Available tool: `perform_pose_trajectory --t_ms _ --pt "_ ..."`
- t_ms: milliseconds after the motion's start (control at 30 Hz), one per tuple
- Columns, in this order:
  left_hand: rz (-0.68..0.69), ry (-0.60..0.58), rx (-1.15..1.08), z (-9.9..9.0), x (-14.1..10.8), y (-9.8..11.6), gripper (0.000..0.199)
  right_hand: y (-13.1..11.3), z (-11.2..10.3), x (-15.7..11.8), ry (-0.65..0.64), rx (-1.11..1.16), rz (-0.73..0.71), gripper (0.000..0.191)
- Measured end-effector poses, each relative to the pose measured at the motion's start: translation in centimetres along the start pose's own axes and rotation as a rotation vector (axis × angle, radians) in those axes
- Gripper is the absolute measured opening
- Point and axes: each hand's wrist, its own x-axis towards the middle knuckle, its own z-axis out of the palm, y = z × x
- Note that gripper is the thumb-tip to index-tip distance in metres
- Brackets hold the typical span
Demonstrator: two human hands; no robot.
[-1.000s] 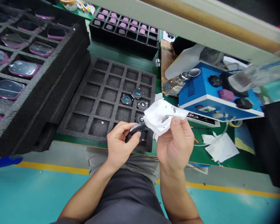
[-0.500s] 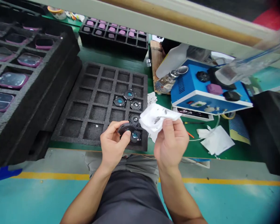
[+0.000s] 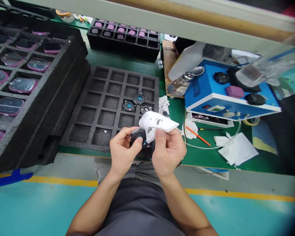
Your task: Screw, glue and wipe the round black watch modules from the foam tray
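Note:
My left hand is closed on a round black disc-like part, thumb across its face. My right hand pinches a crumpled white cloth with dark smudges, whose left end reaches the edge of the held part. Both hands are over the lower right of a black foam tray. Similar round black parts with blue marks, such as one on the left and one above it, rest on the tray. Another round part is partly covered by the cloth.
Stacked foam trays with purple-rimmed pieces stand at left. A foam box lies behind. At right are a blue machine, a glass bottle, white paper and an orange stick. A shelf edge crosses above.
My right hand has moved left with the cloth, bringing it against the part in my left hand. The whole view has shifted slightly.

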Motion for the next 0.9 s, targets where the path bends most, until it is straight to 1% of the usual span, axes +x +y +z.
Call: perform_pose_trajectory --t_ms 133,300,400,567,633,733,800,900 --pt "0.067 0.028 0.064 0.4 -0.1 0.3 0.024 1.0 0.2 -0.8 -0.029 -0.105 -0.132 0.011" --pt "0.102 0.079 0.171 0.7 -0.6 0.2 0.026 2.2 0.2 -1.4 0.050 -0.340 -0.313 0.011" --pt "0.133 0.103 0.210 0.8 -0.8 0.0 0.025 2.2 0.3 -1.5 0.077 -0.412 -0.366 0.012" --pt "0.199 0.145 0.258 0.8 -0.9 -0.4 0.027 1.6 0.6 -1.5 0.042 -0.422 -0.333 0.012" --pt "0.198 0.133 0.265 0.7 -0.9 -0.5 0.028 1.5 0.6 -1.5 0.011 -0.408 -0.323 0.012" --pt "0.156 0.093 0.261 0.5 -0.8 -0.4 0.027 1.4 0.4 -1.6 -0.040 -0.358 -0.293 0.012" --pt "0.115 0.043 0.251 0.4 -0.7 -0.3 0.025 1.2 0.3 -1.5 -0.078 -0.286 -0.224 0.011" --pt "0.039 -0.046 0.191 0.2 -0.3 -0.1 0.021 0.6 0.6 -0.8 -0.112 -0.049 -0.016 0.015"
